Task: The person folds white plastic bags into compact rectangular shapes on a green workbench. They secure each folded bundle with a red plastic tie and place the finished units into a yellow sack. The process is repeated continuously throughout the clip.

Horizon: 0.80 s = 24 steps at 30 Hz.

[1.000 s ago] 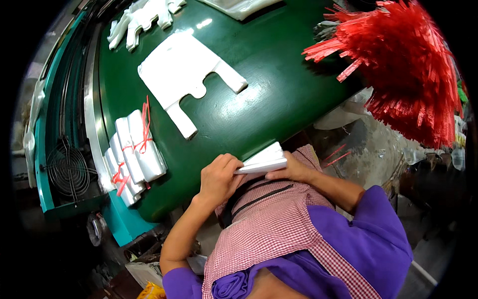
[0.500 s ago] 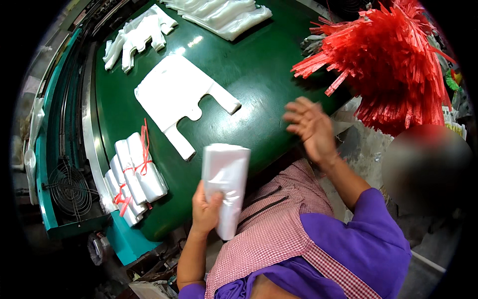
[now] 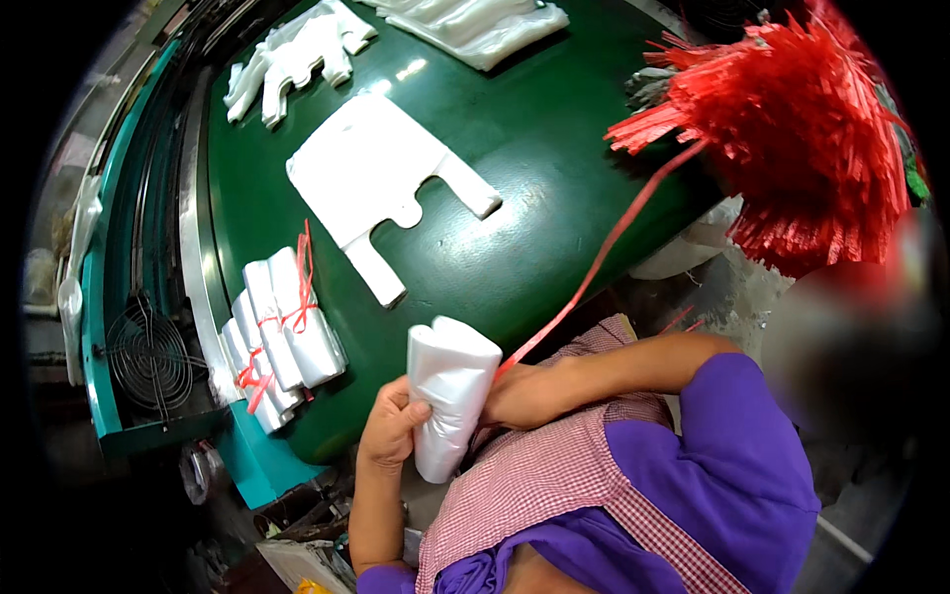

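Observation:
In my left hand [image 3: 389, 426] is a folded bundle of white plastic bags [image 3: 453, 381], gripped at its left side with the thumb across the front. My right hand [image 3: 526, 398] is close against the bundle's right side, its fingers partly hidden behind it. A red plastic strip [image 3: 616, 243] runs from my right hand up to a thick bunch of red strips [image 3: 792, 148] at the upper right. On the green table, a flat white stack of handled bags [image 3: 361, 163] lies beyond the bundle.
Several folded bag bundles tied with red strips [image 3: 282, 327] lie at the left of the green table [image 3: 554, 129]. More white bags [image 3: 297, 59] and another stack [image 3: 485, 25] lie at the far side. A teal machine frame with a round wire fan guard [image 3: 148, 351] stands left.
My right hand has come from the open air at the right to the bundle, drawing a red strip out of the bunch. The bundle in my left hand is tilted more.

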Available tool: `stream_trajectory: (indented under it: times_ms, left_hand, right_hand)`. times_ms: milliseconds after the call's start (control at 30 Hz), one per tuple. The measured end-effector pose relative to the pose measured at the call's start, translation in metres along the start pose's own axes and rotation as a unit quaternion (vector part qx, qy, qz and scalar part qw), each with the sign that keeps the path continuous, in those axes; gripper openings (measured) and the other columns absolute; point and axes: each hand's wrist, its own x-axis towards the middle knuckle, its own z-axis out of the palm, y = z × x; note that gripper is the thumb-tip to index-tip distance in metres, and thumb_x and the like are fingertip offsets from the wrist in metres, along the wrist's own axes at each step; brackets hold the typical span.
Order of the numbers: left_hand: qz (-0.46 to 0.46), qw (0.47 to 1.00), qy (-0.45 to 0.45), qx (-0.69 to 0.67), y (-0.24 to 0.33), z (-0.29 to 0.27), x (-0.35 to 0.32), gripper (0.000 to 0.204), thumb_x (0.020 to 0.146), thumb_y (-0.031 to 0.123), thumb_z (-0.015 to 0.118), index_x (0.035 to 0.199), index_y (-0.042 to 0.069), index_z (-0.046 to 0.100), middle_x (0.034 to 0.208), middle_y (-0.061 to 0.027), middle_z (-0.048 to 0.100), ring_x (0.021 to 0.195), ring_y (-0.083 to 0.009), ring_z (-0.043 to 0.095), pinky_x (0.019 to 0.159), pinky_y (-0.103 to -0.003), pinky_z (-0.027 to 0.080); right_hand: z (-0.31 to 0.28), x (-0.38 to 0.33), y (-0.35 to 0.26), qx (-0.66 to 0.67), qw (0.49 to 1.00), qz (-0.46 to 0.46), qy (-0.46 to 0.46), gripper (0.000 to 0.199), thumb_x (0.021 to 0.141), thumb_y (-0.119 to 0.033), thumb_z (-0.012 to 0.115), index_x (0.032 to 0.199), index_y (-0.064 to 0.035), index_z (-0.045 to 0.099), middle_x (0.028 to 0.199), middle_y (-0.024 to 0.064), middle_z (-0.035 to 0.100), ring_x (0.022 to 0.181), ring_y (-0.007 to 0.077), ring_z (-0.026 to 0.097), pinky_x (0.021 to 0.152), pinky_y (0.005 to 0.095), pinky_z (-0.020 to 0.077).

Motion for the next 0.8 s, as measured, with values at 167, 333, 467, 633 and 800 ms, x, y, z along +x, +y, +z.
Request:
stream_trajectory:
  times_ms: [167,333,467,633,800]
  left_hand:
    - [0.014,1.000,0.009,-0.022,0.026,0.003,0.004,0.052,0.076,0.023,0.078,0.116,-0.004,0.058,0.110,-0.0106,0.066,0.095,-0.0184,0.065,0.086,-0.034,0.051]
    - [-0.024,0.999,-0.019,0.032,0.020,0.049,0.027,0.035,0.078,0.012,0.070,0.108,-0.003,0.061,0.098,-0.0040,0.065,0.085,-0.0112,0.060,0.078,-0.028,0.049]
    - [0.129,0.980,0.136,0.073,0.041,0.035,0.025,0.028,0.075,0.004,0.059,0.102,-0.004,0.061,0.082,-0.0012,0.060,0.065,-0.0074,0.051,0.060,-0.021,0.041]
    - [0.187,0.899,0.177,0.353,0.065,0.015,0.029,0.022,0.084,0.006,0.064,0.103,-0.004,0.061,0.092,-0.0045,0.063,0.084,-0.0121,0.057,0.076,-0.025,0.045]
    - [0.098,0.822,0.089,0.554,0.050,0.023,0.066,0.029,0.076,0.001,0.065,0.105,-0.002,0.065,0.087,-0.0075,0.061,0.081,-0.0165,0.057,0.073,-0.028,0.045]
  right_hand:
    - [-0.045,-0.019,0.003,-0.060,0.980,0.183,0.039,0.015,0.077,-0.012,0.059,0.088,-0.0051,0.066,0.082,0.0197,0.066,0.077,0.0385,0.064,0.065,0.0490,0.0497]
    - [-0.024,-0.029,0.012,0.188,0.972,0.038,0.138,0.020,0.079,-0.016,0.058,0.093,-0.0032,0.064,0.092,0.0224,0.065,0.085,0.0402,0.062,0.074,0.0467,0.0506]
    - [-0.052,-0.032,-0.012,-0.079,0.982,0.136,-0.101,0.021,0.080,-0.011,0.051,0.094,0.0009,0.061,0.093,0.0218,0.065,0.086,0.0362,0.064,0.073,0.0454,0.0508]
    - [-0.075,-0.056,-0.002,-0.161,0.974,-0.058,0.146,0.013,0.081,-0.013,0.058,0.088,-0.0018,0.061,0.119,0.0190,0.054,0.108,0.0341,0.054,0.082,0.0415,0.0491]
    - [-0.088,0.000,-0.018,0.135,0.984,-0.093,0.062,0.009,0.086,-0.010,0.057,0.087,-0.0022,0.061,0.094,0.0141,0.063,0.093,0.0287,0.060,0.081,0.0362,0.0474]
